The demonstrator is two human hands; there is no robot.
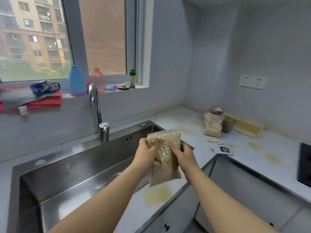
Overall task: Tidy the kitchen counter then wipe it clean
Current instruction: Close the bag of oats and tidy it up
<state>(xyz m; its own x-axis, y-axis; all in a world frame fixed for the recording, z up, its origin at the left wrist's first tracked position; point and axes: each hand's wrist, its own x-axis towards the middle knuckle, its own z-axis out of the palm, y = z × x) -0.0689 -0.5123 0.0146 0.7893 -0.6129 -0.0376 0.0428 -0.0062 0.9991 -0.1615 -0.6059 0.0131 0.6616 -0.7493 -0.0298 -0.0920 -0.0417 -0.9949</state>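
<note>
A clear zip bag of oats (pixel 164 163) hangs upright in the air over the sink's right edge. My left hand (pixel 146 151) grips its upper left side and my right hand (pixel 184 153) grips its right side, fingers curled onto the front. The white counter (pixel 255 153) runs along the right wall and carries several yellowish stains (pixel 158 195). A second bag of oats (pixel 212 126) stands at the back corner with a brown-lidded jar (pixel 215 110) on top.
A steel sink (pixel 80 179) with a tall faucet (pixel 98 115) lies to the left. Small sachets (pixel 214 140), a printed packet (pixel 222 150), a wooden box (pixel 245 126) and a dark cooktop (pixel 305 163) sit on the counter. Bottles (pixel 76 81) and cloths (pixel 33 98) line the windowsill.
</note>
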